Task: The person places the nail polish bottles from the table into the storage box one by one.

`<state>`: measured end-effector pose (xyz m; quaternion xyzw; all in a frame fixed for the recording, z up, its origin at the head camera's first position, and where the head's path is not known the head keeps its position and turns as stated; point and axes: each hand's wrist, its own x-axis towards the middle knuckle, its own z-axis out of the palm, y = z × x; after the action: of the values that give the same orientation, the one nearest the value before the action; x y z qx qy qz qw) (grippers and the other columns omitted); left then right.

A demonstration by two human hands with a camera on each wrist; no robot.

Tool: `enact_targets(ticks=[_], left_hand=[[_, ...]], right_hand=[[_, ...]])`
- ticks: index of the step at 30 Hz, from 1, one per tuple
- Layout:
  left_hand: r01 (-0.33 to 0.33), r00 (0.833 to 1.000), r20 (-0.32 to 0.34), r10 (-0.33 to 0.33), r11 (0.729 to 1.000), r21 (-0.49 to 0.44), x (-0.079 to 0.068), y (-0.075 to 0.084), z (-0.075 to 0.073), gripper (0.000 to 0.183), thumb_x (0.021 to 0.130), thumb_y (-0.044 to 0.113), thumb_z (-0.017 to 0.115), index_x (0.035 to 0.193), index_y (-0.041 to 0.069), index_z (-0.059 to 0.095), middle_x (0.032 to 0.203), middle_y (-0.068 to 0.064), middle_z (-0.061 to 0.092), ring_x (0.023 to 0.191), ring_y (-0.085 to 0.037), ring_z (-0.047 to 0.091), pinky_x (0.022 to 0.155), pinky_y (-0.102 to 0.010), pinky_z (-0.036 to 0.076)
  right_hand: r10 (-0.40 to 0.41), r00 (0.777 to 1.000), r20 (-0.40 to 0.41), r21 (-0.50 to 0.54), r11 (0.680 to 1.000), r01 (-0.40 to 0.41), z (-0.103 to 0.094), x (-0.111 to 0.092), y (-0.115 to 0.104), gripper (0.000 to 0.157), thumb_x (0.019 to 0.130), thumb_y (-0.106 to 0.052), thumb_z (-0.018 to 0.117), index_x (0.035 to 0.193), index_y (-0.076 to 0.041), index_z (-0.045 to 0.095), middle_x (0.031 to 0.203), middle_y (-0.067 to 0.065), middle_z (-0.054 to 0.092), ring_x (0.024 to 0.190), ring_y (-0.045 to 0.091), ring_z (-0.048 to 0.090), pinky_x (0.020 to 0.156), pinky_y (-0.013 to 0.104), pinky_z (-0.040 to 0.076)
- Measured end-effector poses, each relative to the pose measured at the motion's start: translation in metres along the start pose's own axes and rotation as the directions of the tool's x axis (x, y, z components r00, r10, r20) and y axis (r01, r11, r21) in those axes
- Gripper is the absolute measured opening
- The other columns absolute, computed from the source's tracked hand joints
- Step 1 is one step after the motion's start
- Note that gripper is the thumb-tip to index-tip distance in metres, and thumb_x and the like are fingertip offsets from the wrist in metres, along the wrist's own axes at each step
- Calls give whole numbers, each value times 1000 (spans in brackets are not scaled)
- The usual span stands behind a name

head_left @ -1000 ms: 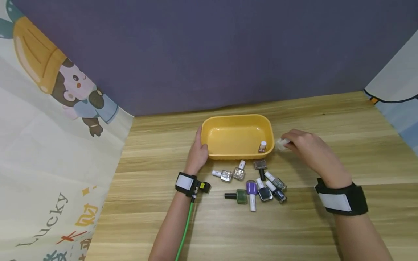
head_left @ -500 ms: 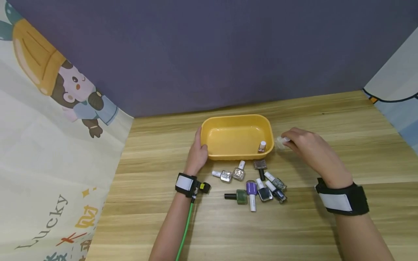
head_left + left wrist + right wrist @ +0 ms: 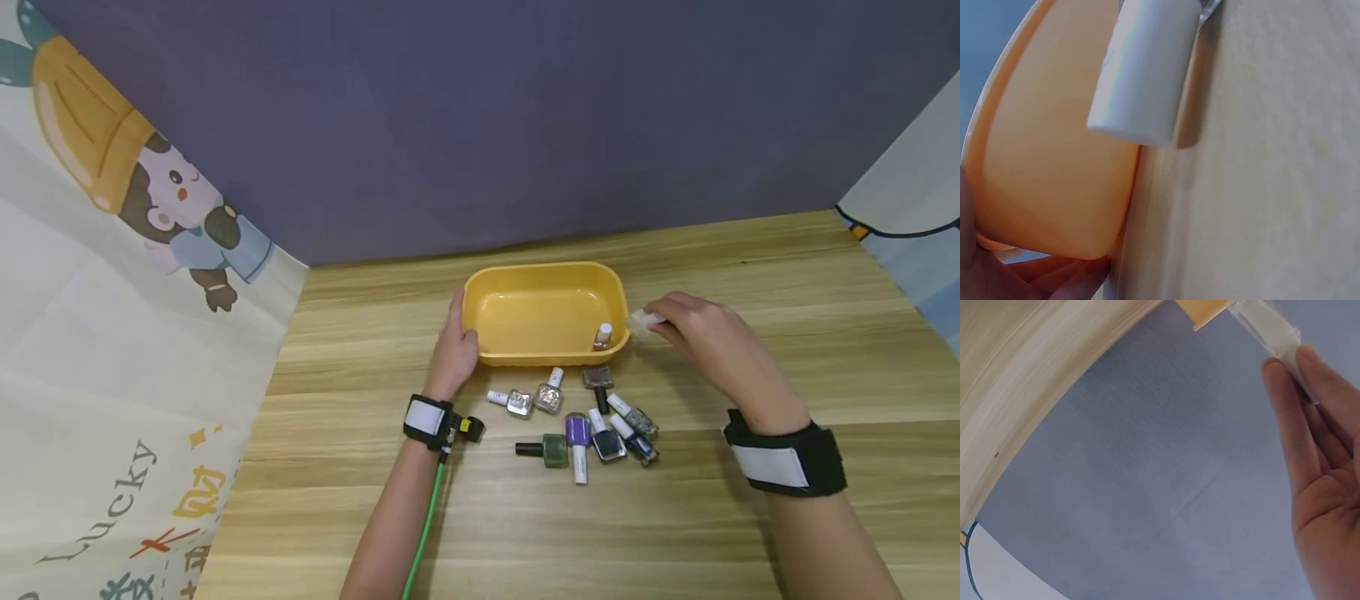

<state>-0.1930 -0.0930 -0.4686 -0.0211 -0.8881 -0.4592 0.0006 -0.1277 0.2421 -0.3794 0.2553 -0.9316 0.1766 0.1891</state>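
Note:
My left hand (image 3: 453,354) grips the left end of a yellow plastic tray (image 3: 532,321), thumb near the front corner. In the left wrist view, its fingers (image 3: 1079,278) curl at the end wall. Between thumb and fingertips, my right hand (image 3: 708,337) pinches the white cap of a clear nail polish bottle with pale contents (image 3: 1269,325). That bottle points left, its glass end right at the tray's right rim. One nail polish bottle with a pale cap (image 3: 602,336) stands inside the tray's front right corner.
In front of the tray lie several nail polish bottles: two silver glitter ones (image 3: 519,404), a brown one (image 3: 598,379), a green one (image 3: 555,451), a purple one (image 3: 577,431) and dark ones (image 3: 609,446). A dark cloth wall (image 3: 570,125) rises behind the wooden table (image 3: 337,500).
The pinched nail polish bottle has shifted slightly left, up to the tray's right rim. My left hand and the bottles on the table stay where they were.

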Motion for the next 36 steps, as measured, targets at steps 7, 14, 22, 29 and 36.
enact_targets(ticks=[7,14,22,29,36], left_hand=[[-1,1000,5,1,1000,0,0,1,-1,68,91,19,33,141,49,0,152,7,18,135,-12,21,107,-32,18],[-1,1000,1,1,1000,6,0,2,-1,69,90,18,34,141,49,1,152,4,21,134,-14,23,107,-34,20],[2,1000,2,-2,1000,20,-1,3,-2,69,89,19,34,141,50,0,151,2,22,133,-15,27,106,-35,22],[-4,1000,3,4,999,41,-2,5,-2,70,90,18,34,142,48,-1,151,2,22,131,-14,30,105,-34,24],[-14,1000,0,14,999,45,-2,2,-2,70,90,18,34,141,49,-2,151,2,24,130,-14,32,105,-33,25]], right_hand=[[-5,1000,-13,0,1000,5,-3,1,-2,17,84,-12,60,98,-4,63,91,6,63,81,20,61,68,36,49],[-17,1000,-8,4,1000,17,-4,2,-4,16,84,-12,61,98,-4,63,90,5,62,80,18,60,67,34,49],[-71,997,-27,0,997,71,4,3,-5,18,83,-12,62,98,-3,63,88,5,62,77,16,59,65,31,49],[-86,995,-56,0,996,86,6,4,-7,20,81,-11,64,99,-2,63,87,5,62,75,16,59,63,31,49],[-88,993,-74,5,996,88,7,6,-11,21,80,-12,65,99,-2,64,89,5,62,76,16,59,64,30,49]])
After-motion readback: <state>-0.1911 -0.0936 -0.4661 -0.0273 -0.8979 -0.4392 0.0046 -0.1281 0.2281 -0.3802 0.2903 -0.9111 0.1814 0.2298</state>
